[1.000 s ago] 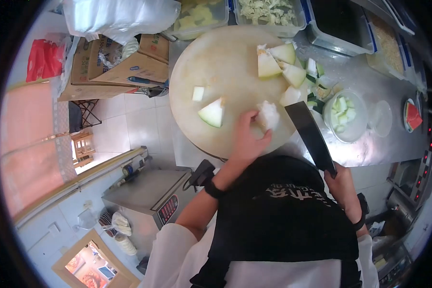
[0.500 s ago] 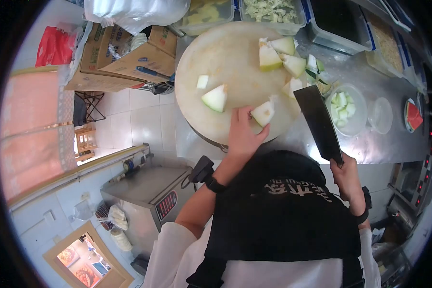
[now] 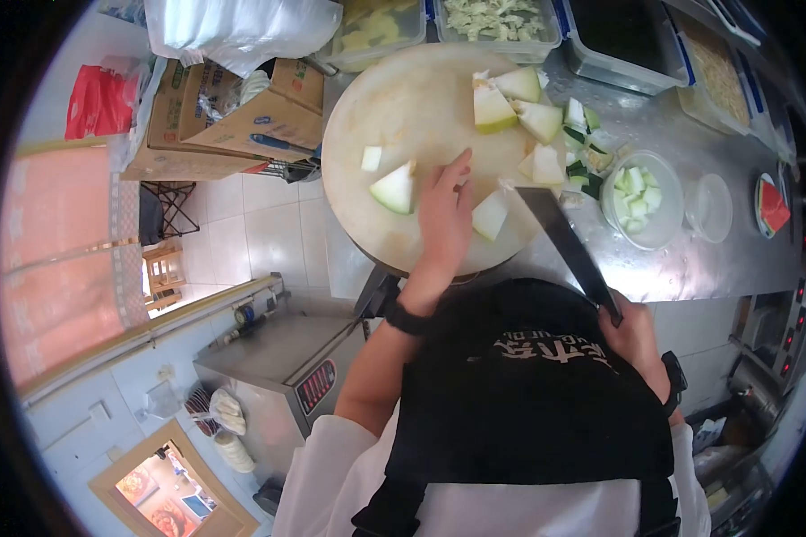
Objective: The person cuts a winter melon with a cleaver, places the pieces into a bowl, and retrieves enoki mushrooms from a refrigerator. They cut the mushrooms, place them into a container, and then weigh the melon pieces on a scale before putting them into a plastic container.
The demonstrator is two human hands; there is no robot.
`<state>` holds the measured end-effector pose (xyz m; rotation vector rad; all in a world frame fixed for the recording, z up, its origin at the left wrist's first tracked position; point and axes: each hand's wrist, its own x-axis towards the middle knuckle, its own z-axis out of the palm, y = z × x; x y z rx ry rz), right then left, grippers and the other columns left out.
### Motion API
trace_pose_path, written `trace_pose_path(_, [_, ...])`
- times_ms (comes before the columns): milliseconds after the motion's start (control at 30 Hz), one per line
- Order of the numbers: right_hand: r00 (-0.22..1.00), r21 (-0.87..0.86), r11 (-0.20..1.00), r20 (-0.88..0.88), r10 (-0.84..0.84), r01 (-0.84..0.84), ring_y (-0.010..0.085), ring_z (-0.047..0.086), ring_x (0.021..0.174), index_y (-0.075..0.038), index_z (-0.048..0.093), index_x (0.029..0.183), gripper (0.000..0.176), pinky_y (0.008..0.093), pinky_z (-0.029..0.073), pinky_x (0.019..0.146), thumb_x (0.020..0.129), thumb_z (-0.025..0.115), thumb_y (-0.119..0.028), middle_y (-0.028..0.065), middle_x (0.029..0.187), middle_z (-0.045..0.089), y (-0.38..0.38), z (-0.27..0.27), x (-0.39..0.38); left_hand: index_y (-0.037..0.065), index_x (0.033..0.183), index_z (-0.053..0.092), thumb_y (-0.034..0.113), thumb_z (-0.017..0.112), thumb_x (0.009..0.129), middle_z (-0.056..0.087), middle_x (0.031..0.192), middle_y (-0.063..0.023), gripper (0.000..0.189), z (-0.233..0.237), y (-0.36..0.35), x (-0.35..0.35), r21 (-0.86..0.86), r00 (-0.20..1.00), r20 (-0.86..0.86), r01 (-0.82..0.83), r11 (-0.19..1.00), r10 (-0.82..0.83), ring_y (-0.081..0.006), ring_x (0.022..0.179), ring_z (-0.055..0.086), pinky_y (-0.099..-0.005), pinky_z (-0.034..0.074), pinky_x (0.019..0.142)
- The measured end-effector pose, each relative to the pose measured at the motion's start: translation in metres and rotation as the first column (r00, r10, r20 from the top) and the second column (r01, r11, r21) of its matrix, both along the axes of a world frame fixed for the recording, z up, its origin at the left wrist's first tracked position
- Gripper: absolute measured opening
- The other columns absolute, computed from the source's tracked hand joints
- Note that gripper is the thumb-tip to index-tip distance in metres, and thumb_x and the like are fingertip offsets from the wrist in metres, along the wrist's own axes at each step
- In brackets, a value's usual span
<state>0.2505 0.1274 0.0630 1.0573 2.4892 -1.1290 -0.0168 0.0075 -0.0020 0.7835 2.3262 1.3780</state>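
Note:
My left hand (image 3: 445, 219) is over the round chopping board (image 3: 358, 107), holding nothing, its fingers stretched out toward the back. Just right of it lies a pale, green-rinded melon wedge (image 3: 490, 217). My right hand (image 3: 631, 331) grips the handle of a cleaver (image 3: 569, 251), whose dark blade slants up and left over the board's right edge, its far end close to that wedge. To the left of my left hand sits another melon wedge (image 3: 394, 190), with a small white block (image 3: 372, 158) behind it. Several more melon pieces (image 3: 539, 121) are grouped at the board's right back.
A clear bowl of pale green chunks (image 3: 636, 204) stands right of the board, beside an empty clear bowl (image 3: 709, 212). Green peelings (image 3: 587, 179) lie between board and bowl. Food containers (image 3: 497, 22) line the back. A cardboard box (image 3: 233, 116) is at the left.
My left hand has let go of the near melon wedge and moved left and back, fingers extended. The cleaver has shifted left and toward me, its far end nearer that wedge.

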Motion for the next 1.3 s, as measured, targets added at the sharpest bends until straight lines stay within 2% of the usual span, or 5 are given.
trace_pose_path(767, [0.982,0.041,0.984,0.086,0.169,-0.173,0.0401,0.060,0.072,-0.005,0.060,0.109,0.032,0.0453,0.049,0.067,0.078,0.056,-0.007,0.0246,0.076,0.061,-0.004,0.020,-0.056,-0.001,0.105,0.043,0.005,0.076,0.065,0.044,0.097,-0.0169,0.052,-0.018,-0.028,0.046,0.008,0.981,-0.190,0.035,0.999,-0.033,-0.0318,0.089,0.047,-0.0393,0.042,0.077])
trace_pose_path(867, [0.986,-0.020,0.988,0.058,0.154,-0.153,0.0385,0.060,0.067,-0.002,0.059,0.106,0.027,0.0432,0.049,0.064,0.080,0.055,-0.007,0.0234,0.074,0.061,0.011,0.011,-0.057,-0.003,0.109,0.045,0.005,0.073,0.072,0.050,0.102,-0.0137,0.047,-0.009,-0.035,0.036,0.049,0.998,0.062,0.002,0.999,-0.005,-0.0262,0.093,0.051,-0.0369,0.044,0.081])
trace_pose_path(933, [0.990,-0.067,0.988,0.001,0.141,-0.140,0.0352,0.061,0.060,0.000,0.059,0.104,0.025,0.0406,0.050,0.059,0.081,0.054,-0.007,0.0210,0.069,0.062,0.020,0.012,-0.052,-0.004,0.114,0.046,0.010,0.067,0.082,0.055,0.106,-0.0102,0.041,0.005,-0.044,0.023,0.282,0.710,0.697,-0.138,0.949,-0.103,-0.0182,0.096,0.054,-0.0329,0.044,0.085])
trace_pose_path(1067, [0.972,-0.373,0.898,0.118,-0.202,0.232,0.0084,0.045,0.038,0.004,0.053,0.083,0.011,0.0245,0.036,0.036,0.085,0.051,-0.006,0.0016,0.050,0.046,0.025,0.021,-0.040,-0.004,0.117,0.048,0.019,0.059,0.089,0.058,0.105,-0.0088,0.038,0.040,-0.056,0.014,0.382,0.358,0.892,-0.279,0.881,-0.274,-0.0126,0.094,0.054,-0.0297,0.044,0.084])
trace_pose_path(1300, [0.953,-0.338,0.891,0.131,-0.274,0.303,0.0131,0.049,0.046,0.006,0.056,0.095,0.017,0.0303,0.042,0.045,0.085,0.053,-0.007,0.0078,0.059,0.053,0.010,0.008,-0.023,0.001,0.112,0.051,0.020,0.074,0.074,0.054,0.101,-0.0105,0.048,0.010,-0.078,0.010,-0.057,0.990,0.138,-0.019,0.998,0.027,-0.0216,0.091,0.053,-0.0341,0.045,0.081])
